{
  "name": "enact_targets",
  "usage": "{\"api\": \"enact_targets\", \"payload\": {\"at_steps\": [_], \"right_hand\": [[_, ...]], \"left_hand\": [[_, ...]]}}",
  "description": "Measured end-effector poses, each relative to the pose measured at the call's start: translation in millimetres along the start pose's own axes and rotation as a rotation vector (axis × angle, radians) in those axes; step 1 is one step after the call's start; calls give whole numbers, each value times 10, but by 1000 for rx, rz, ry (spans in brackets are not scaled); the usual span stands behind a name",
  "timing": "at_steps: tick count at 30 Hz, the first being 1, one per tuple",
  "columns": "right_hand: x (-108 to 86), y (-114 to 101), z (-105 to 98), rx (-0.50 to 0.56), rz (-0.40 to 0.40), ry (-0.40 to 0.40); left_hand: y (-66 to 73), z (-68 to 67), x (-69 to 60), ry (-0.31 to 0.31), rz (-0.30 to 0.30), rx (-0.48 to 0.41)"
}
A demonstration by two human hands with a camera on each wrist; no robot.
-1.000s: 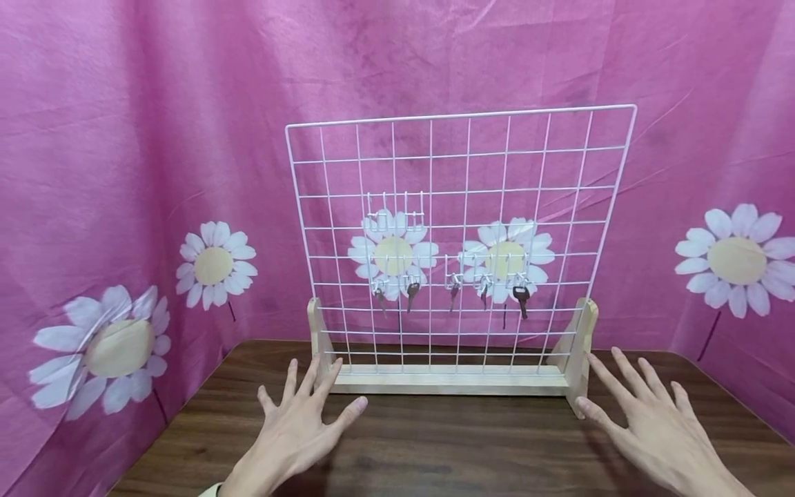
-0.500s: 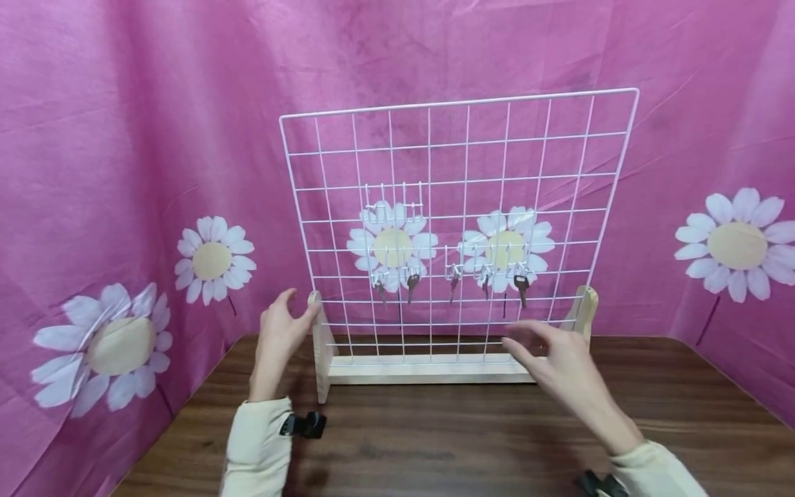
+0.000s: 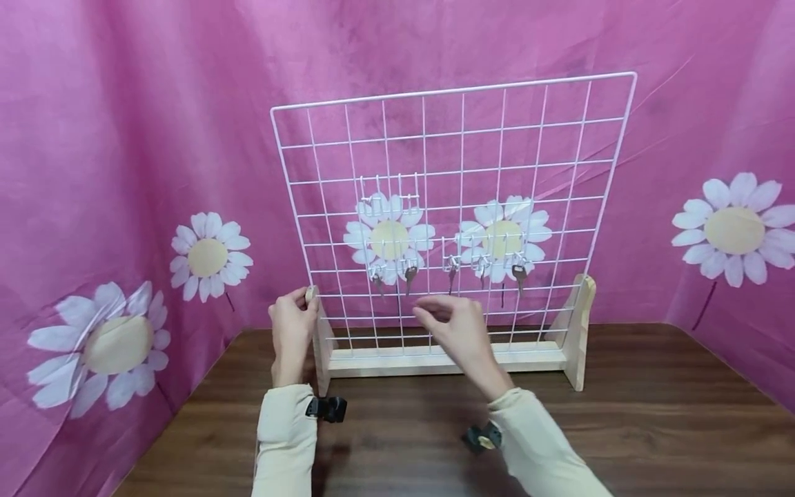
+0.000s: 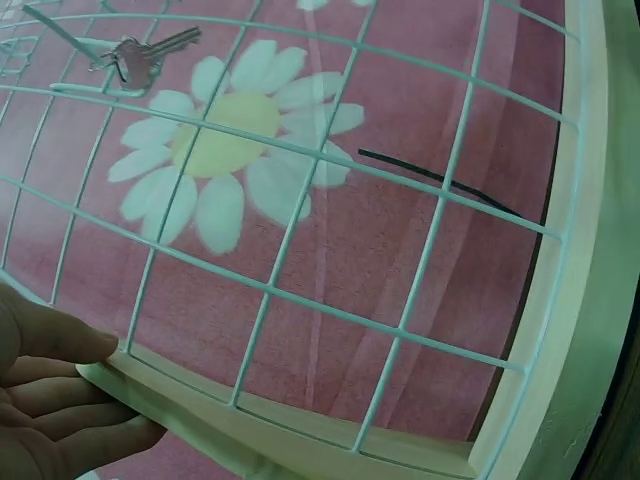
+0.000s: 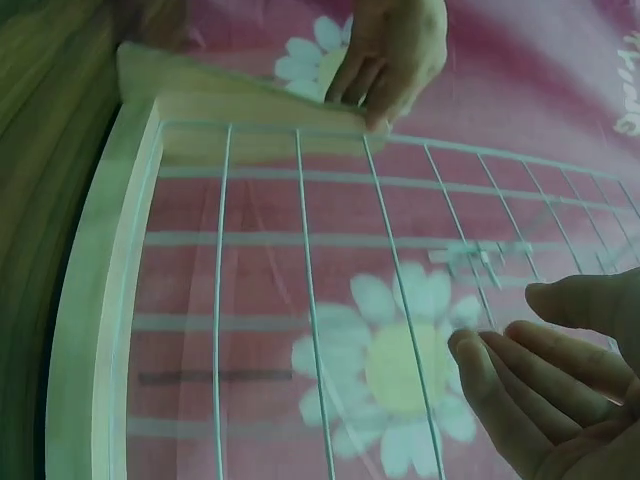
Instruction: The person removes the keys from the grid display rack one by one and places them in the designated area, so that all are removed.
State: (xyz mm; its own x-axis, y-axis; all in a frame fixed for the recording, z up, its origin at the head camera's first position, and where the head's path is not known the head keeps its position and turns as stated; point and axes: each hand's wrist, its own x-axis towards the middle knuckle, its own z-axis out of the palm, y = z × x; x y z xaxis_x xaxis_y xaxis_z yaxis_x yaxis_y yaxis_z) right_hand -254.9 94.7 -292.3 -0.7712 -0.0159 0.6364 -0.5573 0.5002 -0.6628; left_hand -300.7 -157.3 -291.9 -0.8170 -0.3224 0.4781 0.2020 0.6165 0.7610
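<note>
A white wire grid (image 3: pixel 453 90) stands upright in a pale wooden stand (image 3: pixel 385 364). My left hand (image 3: pixel 292 331) grips the top of the stand's left side support; in the left wrist view the thumb lies on one side of that wood (image 4: pixel 190 415) and the fingers on the other. Several keys hang in a row from hooks on the grid, among them a dark-headed key (image 3: pixel 519 274) at the right end. Just below the row, my right hand (image 3: pixel 458 331) is in front of the grid, thumb and fingers apart, holding nothing in the right wrist view.
Two more hook pieces (image 3: pixel 410 207) hang higher up on the grid's left half. Under the stand lies a brown wood-grain table (image 3: pixel 397 428). A pink curtain (image 3: pixel 155 138) with printed daisies surrounds it at the back and sides.
Both hands have left their spread pose low before the stand. The left has risen to grip the left support's top; the right has moved left and up towards the keys.
</note>
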Motion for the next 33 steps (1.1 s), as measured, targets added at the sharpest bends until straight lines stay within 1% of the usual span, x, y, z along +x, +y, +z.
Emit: {"api": "enact_targets", "payload": {"at_steps": [3, 5, 7, 8, 10, 13, 17, 22, 29, 33], "right_hand": [[77, -82, 205, 17, -28, 20], [110, -132, 363, 34, -43, 31], [160, -173, 486, 38, -49, 64], [183, -189, 529, 40, -45, 85], [215, -205, 584, 42, -27, 138], [239, -208, 629, 50, 3, 174], [267, -183, 677, 49, 18, 162], [305, -158, 738, 39, 53, 174], [331, -155, 745, -17, 61, 204], [343, -143, 737, -3, 41, 207]], "left_hand": [[2, 0, 13, 24, 10, 14], [-21, -31, -1, 49, 12, 22], [-24, -47, 4, 67, 24, 22], [-18, -46, 10, 65, 25, 20], [2, -29, 20, 38, 27, 11], [22, 0, 12, 18, 12, 11], [22, 22, -18, 30, 16, 22], [0, 27, -29, 18, 23, 28], [1, 14, -23, 46, 50, 31], [11, 2, -29, 49, 62, 57]]}}
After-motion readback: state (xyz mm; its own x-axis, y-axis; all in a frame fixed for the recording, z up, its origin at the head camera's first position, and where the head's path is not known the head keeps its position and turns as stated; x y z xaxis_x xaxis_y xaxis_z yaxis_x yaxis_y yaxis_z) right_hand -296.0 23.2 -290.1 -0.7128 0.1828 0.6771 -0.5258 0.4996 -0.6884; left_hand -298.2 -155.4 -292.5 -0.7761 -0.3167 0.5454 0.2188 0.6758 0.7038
